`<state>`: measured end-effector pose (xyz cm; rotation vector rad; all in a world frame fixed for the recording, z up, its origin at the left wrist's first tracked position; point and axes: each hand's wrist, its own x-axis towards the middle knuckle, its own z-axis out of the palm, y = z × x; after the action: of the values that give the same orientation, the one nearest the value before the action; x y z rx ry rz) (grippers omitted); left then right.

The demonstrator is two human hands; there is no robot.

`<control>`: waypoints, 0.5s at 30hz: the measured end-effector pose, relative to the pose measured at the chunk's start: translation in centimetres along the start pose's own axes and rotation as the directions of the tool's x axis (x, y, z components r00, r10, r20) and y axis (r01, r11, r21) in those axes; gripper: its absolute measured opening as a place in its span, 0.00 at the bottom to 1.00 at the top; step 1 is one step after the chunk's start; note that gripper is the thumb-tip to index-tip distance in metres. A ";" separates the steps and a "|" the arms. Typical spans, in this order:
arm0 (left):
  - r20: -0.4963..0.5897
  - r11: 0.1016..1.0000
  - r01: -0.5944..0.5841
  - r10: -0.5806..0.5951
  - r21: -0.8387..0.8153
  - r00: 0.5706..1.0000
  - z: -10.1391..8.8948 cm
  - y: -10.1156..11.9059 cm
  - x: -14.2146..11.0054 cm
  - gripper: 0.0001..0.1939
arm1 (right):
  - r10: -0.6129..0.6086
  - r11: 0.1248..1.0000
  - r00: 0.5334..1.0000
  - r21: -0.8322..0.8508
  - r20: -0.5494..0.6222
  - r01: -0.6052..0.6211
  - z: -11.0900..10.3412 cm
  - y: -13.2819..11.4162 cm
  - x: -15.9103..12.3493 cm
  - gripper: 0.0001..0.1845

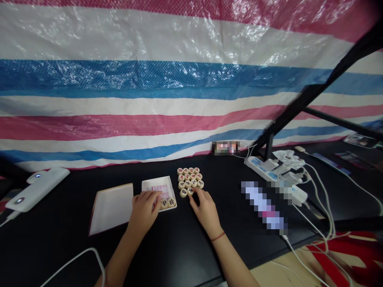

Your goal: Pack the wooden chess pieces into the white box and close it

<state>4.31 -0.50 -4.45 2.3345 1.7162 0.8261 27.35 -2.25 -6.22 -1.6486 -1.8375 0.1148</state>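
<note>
Round cream Chinese chess pieces (190, 177), marked with red or black characters, stand in a tight block of rows on the black table. At the block's near row, my right hand (207, 210) has its thumb and index finger closed around a chess piece (190, 191). To the left is a shallow white box (164, 181) with a reddish grid on a paper inside. A few pieces (171, 202) lie along its near side. Over the box's left part, my left hand (145, 209) has its fingers curled and closed; what they hold is hidden.
A white box lid (112, 207) lies left of the box. At far left is a white power bank (38, 189). A power strip (260, 169) with plugs and cables and a blurred-out phone (265, 205) lie right. Striped tarp (134, 127) hangs behind, beside a black slanted bar (302, 97).
</note>
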 end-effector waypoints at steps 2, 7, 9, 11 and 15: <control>0.042 0.998 0.008 -0.010 0.056 0.999 0.1 0.2 -0.2 0.12 | 0.011 1.000 1.000 0.022 -0.010 -0.011 -0.6 -0.4 -0.1 0.14; 0.121 0.990 -0.049 0.033 0.133 0.992 -0.1 0.9 -0.4 0.13 | -0.050 0.988 0.999 0.151 0.023 0.046 -1.6 -2.8 -0.4 0.15; 0.128 0.989 -0.059 0.041 0.134 0.991 -0.4 1.2 -0.4 0.12 | -0.109 0.978 0.992 0.185 0.063 0.095 -1.4 -3.9 -0.3 0.16; 0.145 0.992 -0.057 0.040 0.113 0.989 -0.7 1.5 -0.4 0.10 | -0.154 0.972 0.984 0.190 0.092 0.135 -0.9 -4.7 0.0 0.17; 0.218 0.998 -0.034 0.022 0.050 0.976 -1.3 2.0 -0.4 0.09 | -0.228 0.962 0.966 0.184 0.121 0.204 -0.1 -5.4 0.2 0.19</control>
<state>5.23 -1.87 -2.67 2.3859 1.6363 0.5107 22.72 -3.15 -3.49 -1.3428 -2.0418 0.2921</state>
